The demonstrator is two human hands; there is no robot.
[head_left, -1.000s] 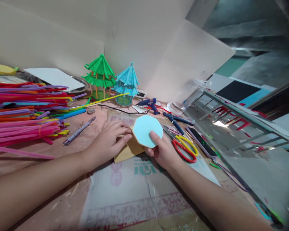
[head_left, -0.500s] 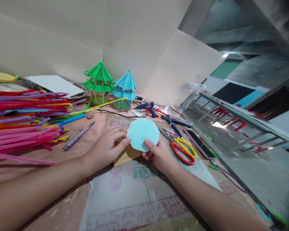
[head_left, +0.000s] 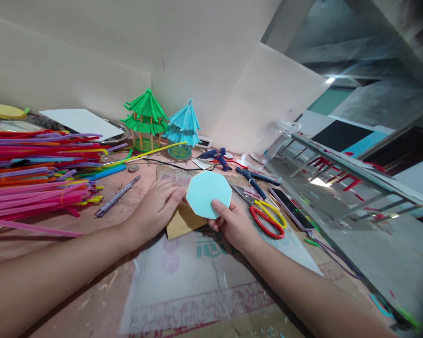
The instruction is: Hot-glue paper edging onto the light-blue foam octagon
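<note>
My right hand (head_left: 234, 226) pinches the lower edge of a light blue octagon-shaped card (head_left: 208, 193), thumb on top, and holds it tilted above the table. My left hand (head_left: 155, 210) touches the card's left edge with its fingertips. It also rests on a brown cardboard piece (head_left: 183, 222) lying under the card.
A big heap of coloured straws (head_left: 38, 173) fills the left. Green (head_left: 146, 117) and blue (head_left: 184, 127) straw pagoda models stand at the back. A pen (head_left: 117, 196), a blue glue gun (head_left: 215, 157), pliers (head_left: 255, 178), red-and-yellow scissors (head_left: 268, 217) and a phone (head_left: 291, 209) lie around.
The blue card has tilted and shifted slightly left in my right hand. My left thumb has slid off the card's front, and the fingers now lie flatter on the cardboard.
</note>
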